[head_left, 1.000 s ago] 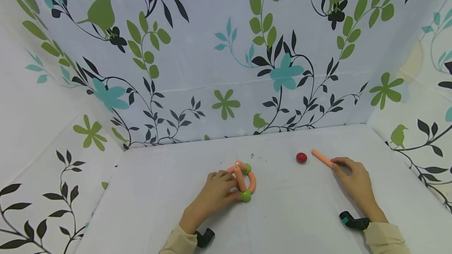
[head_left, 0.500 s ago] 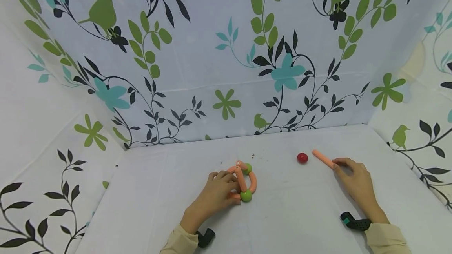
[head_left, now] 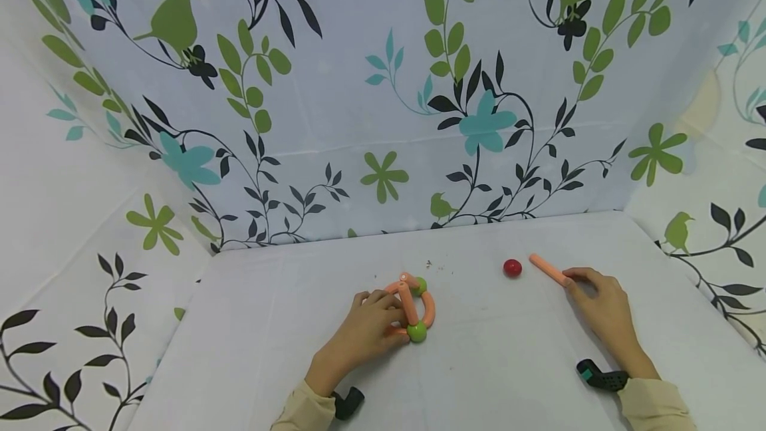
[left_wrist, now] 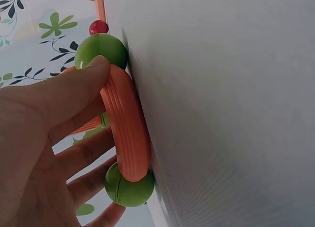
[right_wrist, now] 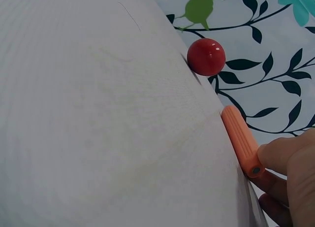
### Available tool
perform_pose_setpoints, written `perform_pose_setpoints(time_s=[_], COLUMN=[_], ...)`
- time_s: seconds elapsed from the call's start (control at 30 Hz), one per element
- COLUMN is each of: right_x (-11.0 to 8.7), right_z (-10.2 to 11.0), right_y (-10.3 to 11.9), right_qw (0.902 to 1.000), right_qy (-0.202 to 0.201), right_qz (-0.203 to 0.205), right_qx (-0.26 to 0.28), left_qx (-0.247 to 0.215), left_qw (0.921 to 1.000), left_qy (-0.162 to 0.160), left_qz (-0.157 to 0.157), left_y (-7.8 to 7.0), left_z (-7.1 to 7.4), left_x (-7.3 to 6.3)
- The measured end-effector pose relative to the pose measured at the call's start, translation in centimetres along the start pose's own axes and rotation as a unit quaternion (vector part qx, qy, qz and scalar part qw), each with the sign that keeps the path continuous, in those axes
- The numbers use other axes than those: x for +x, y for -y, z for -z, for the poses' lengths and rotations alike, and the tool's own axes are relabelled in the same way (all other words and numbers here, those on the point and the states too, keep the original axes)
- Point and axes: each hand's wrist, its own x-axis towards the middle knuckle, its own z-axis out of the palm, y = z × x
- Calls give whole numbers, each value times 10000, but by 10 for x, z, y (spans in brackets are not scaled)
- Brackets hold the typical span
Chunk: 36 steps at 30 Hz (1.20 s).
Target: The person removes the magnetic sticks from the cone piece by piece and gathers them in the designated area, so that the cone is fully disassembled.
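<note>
In the head view my left hand (head_left: 365, 331) grips a construction toy frame (head_left: 408, 304) of orange rods and green balls, standing on the white table. The left wrist view shows its curved orange rod (left_wrist: 127, 123) between two green balls; the thumb presses by the upper ball (left_wrist: 101, 48), with other fingers behind. Part of the frame is hidden by that hand. Over on the right, my right hand (head_left: 601, 304) pinches one end of a straight orange rod (right_wrist: 240, 138), which lies on the table pointing away. A glossy red ball (head_left: 512, 268) sits just left of the rod's far end.
White cloth covers the table (head_left: 479, 378). Behind it rises a sheet (head_left: 335, 105) printed with birds and leaves, and similar cloth flanks both sides. Small dark specks (head_left: 428, 264) mark the tabletop beyond the frame. A black camera (head_left: 601, 376) is strapped to the right wrist.
The left thumb shifts slightly near the frame's lower green ball, drawing back and then returning toward it. Right hand, straight rod and red ball stay in place.
</note>
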Motion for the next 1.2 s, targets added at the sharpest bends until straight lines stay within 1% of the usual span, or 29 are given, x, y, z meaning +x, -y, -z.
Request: perform_pose_setpoints(time_s=[0.33, 0.5, 0.67, 0.93, 1.1, 1.2], right_x=[0, 1, 1, 0, 1, 1], right_z=[0, -1, -1, 0, 1, 1], right_y=[-2, -2, -1, 0, 1, 1], right_qw=[10000, 10000, 10000, 10000, 9998, 9997], right_qy=[25, 9, -14, -13, -73, -99], right_qz=[-62, -57, -23, -2, 160, 229], right_qx=[-24, 7, 14, 24, 59, 69], left_qx=[-34, 37, -4, -104, -139, -134], left_qw=[10000, 10000, 9998, 9989, 9969, 9951], left_qy=[9, 23, 47, 126, 178, 120], left_qz=[0, -73, -168, -445, -759, -975], left_y=[0, 1, 3, 4, 6, 7], left_z=[0, 0, 0, 0, 0, 0], left_x=[0, -1, -2, -2, -1, 0])
